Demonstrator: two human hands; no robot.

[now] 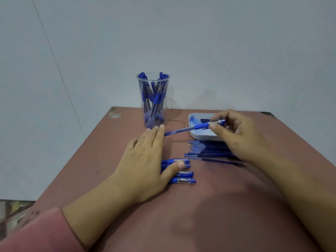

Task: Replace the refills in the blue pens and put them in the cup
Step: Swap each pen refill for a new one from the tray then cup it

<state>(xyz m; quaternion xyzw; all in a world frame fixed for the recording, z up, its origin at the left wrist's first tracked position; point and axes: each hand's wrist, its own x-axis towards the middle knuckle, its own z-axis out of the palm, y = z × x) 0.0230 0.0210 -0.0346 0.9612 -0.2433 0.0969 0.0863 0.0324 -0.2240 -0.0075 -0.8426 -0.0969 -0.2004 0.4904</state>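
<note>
A person's left hand lay flat on the tabletop, fingers straight and together, thumb resting across a row of blue pens. Just beyond, refills lay side by side beneath the right hand, whose grip pinched one pen by its barrel above the tray. That pen's long axis ran right to left, its lower end close to the left fingertips. The cup, already holding pens, stood farther back, left of the grip and nearer the left hand.
</note>
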